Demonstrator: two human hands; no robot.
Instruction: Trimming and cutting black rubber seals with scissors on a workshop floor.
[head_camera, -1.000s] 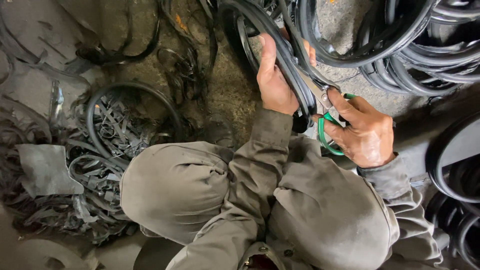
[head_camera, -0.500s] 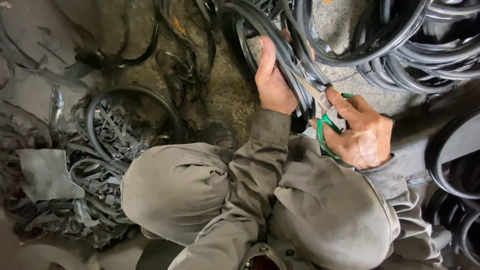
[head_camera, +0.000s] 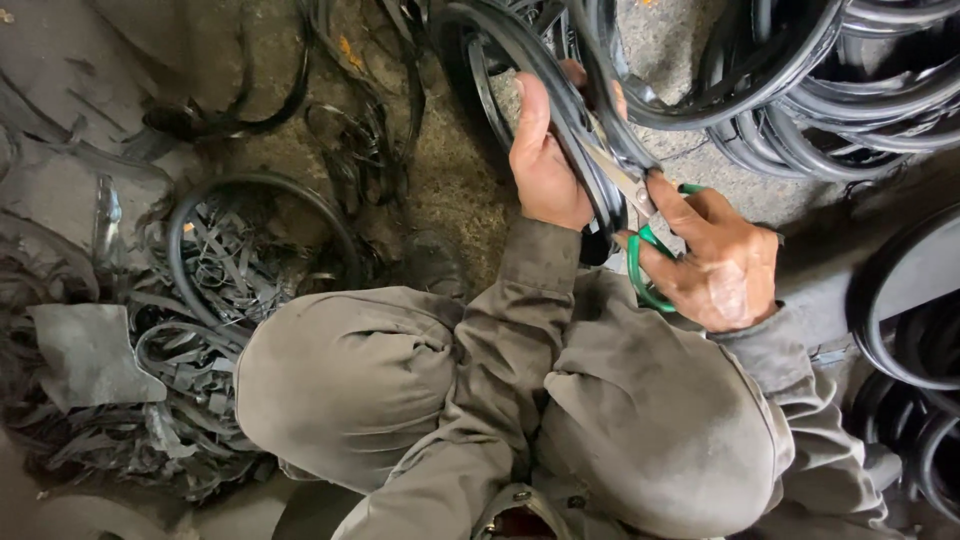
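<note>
My left hand (head_camera: 545, 165) grips a black rubber ring (head_camera: 500, 35) by its rim, thumb pointing up along it. My right hand (head_camera: 715, 260) holds green-handled scissors (head_camera: 640, 260), fingers through the loops. The metal blades (head_camera: 610, 170) lie against the ring's edge just right of my left hand. Both hands work above my bent knees in grey-brown trousers (head_camera: 350, 380).
A stack of black rubber rings (head_camera: 850, 90) fills the upper right, with more rings (head_camera: 910, 330) at the right edge. On the dirt floor to the left lie a rubber hoop (head_camera: 260, 190), a heap of cut black strips (head_camera: 190, 340) and a flat grey scrap (head_camera: 90, 355).
The hands and scissors have stayed almost in place on the ring. The view has shifted slightly; no other movement shows.
</note>
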